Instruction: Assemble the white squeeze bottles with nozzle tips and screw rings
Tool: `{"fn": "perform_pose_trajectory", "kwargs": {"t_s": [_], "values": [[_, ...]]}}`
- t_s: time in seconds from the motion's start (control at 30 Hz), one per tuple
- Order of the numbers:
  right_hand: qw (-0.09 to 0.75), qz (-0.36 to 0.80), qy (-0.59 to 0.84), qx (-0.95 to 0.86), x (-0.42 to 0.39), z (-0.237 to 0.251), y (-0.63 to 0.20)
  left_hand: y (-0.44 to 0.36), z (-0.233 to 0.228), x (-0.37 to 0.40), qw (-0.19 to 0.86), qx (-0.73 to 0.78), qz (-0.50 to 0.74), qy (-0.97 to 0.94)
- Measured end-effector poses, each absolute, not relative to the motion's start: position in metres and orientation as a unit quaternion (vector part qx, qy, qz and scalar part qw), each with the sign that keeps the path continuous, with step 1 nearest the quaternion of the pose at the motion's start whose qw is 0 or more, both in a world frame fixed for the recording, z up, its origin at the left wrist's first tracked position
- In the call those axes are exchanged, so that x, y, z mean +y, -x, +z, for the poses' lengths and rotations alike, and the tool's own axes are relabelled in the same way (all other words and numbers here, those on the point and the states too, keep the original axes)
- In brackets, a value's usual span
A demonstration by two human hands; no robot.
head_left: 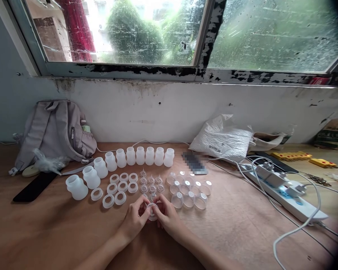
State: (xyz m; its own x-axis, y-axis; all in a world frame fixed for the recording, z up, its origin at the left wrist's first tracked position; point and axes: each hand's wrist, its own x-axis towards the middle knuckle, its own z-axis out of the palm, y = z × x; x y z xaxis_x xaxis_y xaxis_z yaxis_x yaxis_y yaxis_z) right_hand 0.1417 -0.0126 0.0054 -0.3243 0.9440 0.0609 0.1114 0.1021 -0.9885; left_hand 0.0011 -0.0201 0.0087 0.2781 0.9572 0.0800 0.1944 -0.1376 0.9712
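My left hand point(135, 219) and my right hand point(166, 215) meet over the wooden table point(228, 225), both pinching one small clear silicone nipple piece point(152, 210) between the fingertips. Just beyond them lies a cluster of clear nipples point(151, 182). To the left are several white plastic rings point(121, 186). To the right are several clear dome caps point(190, 189). A curved row of white translucent bottle bodies point(141, 155) runs behind them.
A grey backpack point(53, 131) and a black phone point(35, 186) lie at the left. A white plastic bag point(225, 138) sits at the back right. A white power strip point(287, 197) with plugs and cables crosses the right side. Yellow parts point(291, 155) lie farther right.
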Motion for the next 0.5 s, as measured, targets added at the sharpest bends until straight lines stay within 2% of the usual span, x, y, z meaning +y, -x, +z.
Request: {"fn": "perform_pose_trajectory", "kwargs": {"t_s": [0.3, 0.5], "values": [[0.393, 0.512, 0.428, -0.633, -0.0122, 0.0039, -0.1423, 0.0009, 0.0037, -0.0171, 0.393, 0.486, 0.395, -0.673], [0.402, 0.505, 0.421, -0.638, -0.0099, 0.0015, -0.1441, 0.0000, 0.0099, -0.0198, 0.391, 0.477, 0.415, -0.669]]}}
